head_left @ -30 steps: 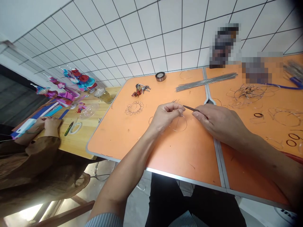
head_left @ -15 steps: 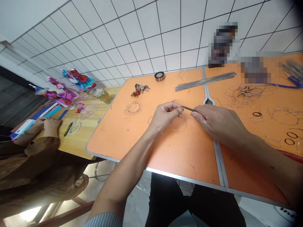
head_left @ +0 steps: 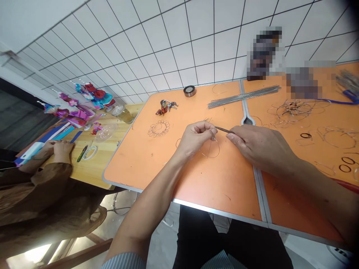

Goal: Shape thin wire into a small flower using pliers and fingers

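My left hand (head_left: 195, 139) is pinched on a thin wire ring (head_left: 211, 149) that rests on the orange table (head_left: 157, 164). Facing it, my right hand (head_left: 259, 145) is closed round a slim dark tool (head_left: 224, 129), possibly fine pliers, whose tip meets the wire at my left fingertips. Both hands hover just above the table's middle, close together.
A bundle of straight wires (head_left: 242, 96), a tape roll (head_left: 189, 90), a key bunch (head_left: 165, 106), a wire flower shape (head_left: 159, 128) and several wire loops (head_left: 297, 108) lie on the table. At the left, another person's hands (head_left: 56, 148) work at a wooden table (head_left: 92, 164) with colourful decorations (head_left: 84, 101).
The wire ring has turned slightly under my left fingertips and a short wire end now hangs down. Both hands stay almost in place.
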The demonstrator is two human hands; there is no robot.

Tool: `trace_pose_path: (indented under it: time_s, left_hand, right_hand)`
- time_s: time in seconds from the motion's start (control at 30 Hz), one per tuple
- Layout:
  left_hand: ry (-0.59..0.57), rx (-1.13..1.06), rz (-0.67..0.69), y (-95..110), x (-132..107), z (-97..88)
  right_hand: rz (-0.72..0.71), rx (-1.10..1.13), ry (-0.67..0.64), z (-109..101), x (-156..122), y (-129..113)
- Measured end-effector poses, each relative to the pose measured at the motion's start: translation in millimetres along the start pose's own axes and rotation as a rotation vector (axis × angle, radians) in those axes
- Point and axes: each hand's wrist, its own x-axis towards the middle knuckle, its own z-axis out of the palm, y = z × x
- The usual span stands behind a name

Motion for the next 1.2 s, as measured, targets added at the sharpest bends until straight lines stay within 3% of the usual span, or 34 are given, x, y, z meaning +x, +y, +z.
trace_pose_path:
  time_s: [0.4,0.67,0.97,1.2]
  left_hand:
    - [0.015,0.067,0.088,-3,0,0.8]
    - [0.013,0.066,0.165,-12,3,-2.2]
    - [-0.004,0.079,0.180,-16,4,-6.8]
    - [-0.015,0.083,0.198,-13,3,-7.2]
  right_hand:
    - [0.034,-0.020,0.002,-4,-3,-7]
    - [0.059,0.048,-0.069,-9,-3,-8]
    - [0.064,0.370,-0.098,-8,-4,-2]
    - [0.152,0.773,-0.281,-18,-6,-2]
